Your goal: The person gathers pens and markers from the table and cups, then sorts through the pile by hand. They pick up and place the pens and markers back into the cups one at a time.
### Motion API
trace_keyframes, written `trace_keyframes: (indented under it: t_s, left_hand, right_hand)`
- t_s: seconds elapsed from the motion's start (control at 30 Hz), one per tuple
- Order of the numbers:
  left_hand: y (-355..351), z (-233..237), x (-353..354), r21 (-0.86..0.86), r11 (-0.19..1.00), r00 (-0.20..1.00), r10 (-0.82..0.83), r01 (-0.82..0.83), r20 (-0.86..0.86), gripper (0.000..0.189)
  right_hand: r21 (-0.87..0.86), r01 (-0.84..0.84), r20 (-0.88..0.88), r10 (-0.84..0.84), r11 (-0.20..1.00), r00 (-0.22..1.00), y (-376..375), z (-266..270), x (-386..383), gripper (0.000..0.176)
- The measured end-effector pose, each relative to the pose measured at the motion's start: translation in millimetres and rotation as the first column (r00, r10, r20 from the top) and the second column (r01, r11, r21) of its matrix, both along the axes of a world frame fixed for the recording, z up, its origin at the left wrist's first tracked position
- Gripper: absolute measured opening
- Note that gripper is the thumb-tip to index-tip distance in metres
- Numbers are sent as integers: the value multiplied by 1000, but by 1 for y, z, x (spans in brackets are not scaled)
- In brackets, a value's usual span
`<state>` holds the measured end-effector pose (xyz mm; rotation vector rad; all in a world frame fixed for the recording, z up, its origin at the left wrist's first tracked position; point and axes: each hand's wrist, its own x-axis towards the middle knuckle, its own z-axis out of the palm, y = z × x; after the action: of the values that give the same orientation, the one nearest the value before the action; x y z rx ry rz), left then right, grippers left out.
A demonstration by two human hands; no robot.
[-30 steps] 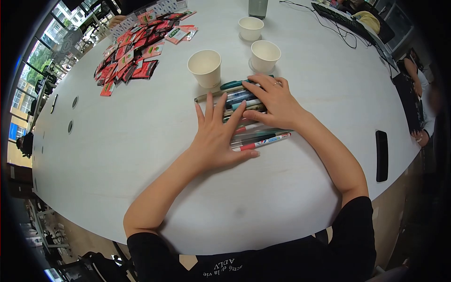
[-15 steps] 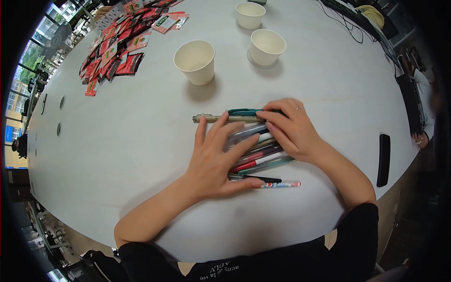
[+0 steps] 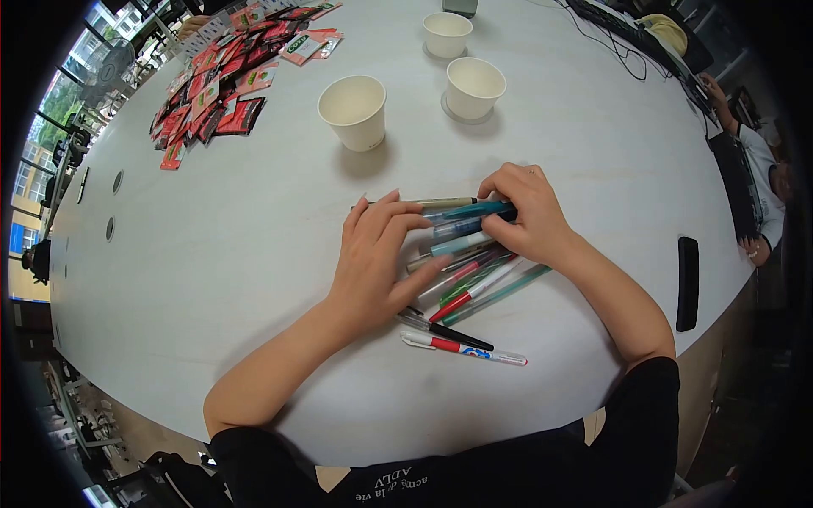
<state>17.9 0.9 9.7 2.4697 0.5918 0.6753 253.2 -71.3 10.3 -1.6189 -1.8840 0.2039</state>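
A loose bunch of pens lies on the white table between my hands. My left hand point(image 3: 368, 262) is open, its fingers spread over the left ends of the upper pens. My right hand point(image 3: 532, 212) curls over the right side, thumb and fingers closed on a teal pen point(image 3: 474, 211). Above that pen lies a beige pen point(image 3: 440, 203); a light-blue-capped pen point(image 3: 460, 244) sits below. Lower down are a red-and-white pen point(image 3: 474, 290), a green clear pen point(image 3: 500, 294), a black pen point(image 3: 457, 334) and a patterned white-and-red pen point(image 3: 466, 348). Some pen ends are hidden under my fingers.
Three paper cups point(image 3: 354, 114) stand beyond the pens. A heap of red packets point(image 3: 212, 85) covers the far left. At right lie a black bar-shaped object point(image 3: 688, 284) and dark cables point(image 3: 622, 55). Another person's hand point(image 3: 754, 250) rests at the right table edge.
The pens have spread apart, with the lower ones turned and the patterned pen shifted left and toward me. My left hand has moved slightly up and left; my right fingers have curled in around the teal pen.
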Motion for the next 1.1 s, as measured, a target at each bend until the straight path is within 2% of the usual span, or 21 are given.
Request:
trace_keyframes:
  t_s: [0.13, 0.23, 0.33, 0.47, 0.57, 0.67, 0.83, 0.93, 0.97, 1.07, 1.1]
  left_hand:
    - [2, -2, -1, -59, 998, 997, 31, -26, 76, 21]
    - [1, -1, -1, -80, 996, 998, 40, -36, 56, 24]
    - [4, -6, -1, -147, 989, 998, 14, -4, 63, 26]
    - [3, -5, 1, -181, 974, 990, -125, 135, 68, 33]
    - [3, -4, 1, -178, 959, 975, -206, 219, 88, 41]
    - [2, -6, 1, -185, 955, 971, -214, 232, 108, 47]
    - [2, -1, 0, -190, 961, 971, -171, 202, 167, 55]
    - [3, -7, 1, -187, 966, 952, -121, 178, 281, 59]
    - [1, -7, 1, -242, 955, 944, -88, 171, 319, 58]
    - [4, -6, -1, -189, 964, 970, -151, 188, 192, 56]
    - [3, -4, 0, -170, 969, 974, -147, 177, 171, 53]
  right_hand:
    - [54, -65, 36, 63, 996, 997, 0, -1, 1, 19]
    - [-38, -165, -48, 164, 985, 985, 0, 3, -3, 25]
    - [-87, -227, -1, 228, 970, 974, 3, 7, 0, 31]
    - [-214, -156, 31, 166, 964, 986, 2, 16, -3, 31]
    - [-215, -132, 58, 148, 968, 987, 3, 16, -3, 30]
    - [-197, -126, 111, 149, 972, 983, 3, 17, -5, 30]
    - [-143, -83, 85, 95, 986, 992, 3, 12, -5, 31]
    - [-100, -56, 103, 67, 993, 992, 3, 4, -3, 29]
    - [-67, -54, 117, 62, 996, 991, 4, 3, -3, 29]
    - [112, -105, 94, 94, 988, 991, 6, -3, 2, 30]
    - [149, -98, 37, 93, 984, 995, 7, -1, 3, 33]
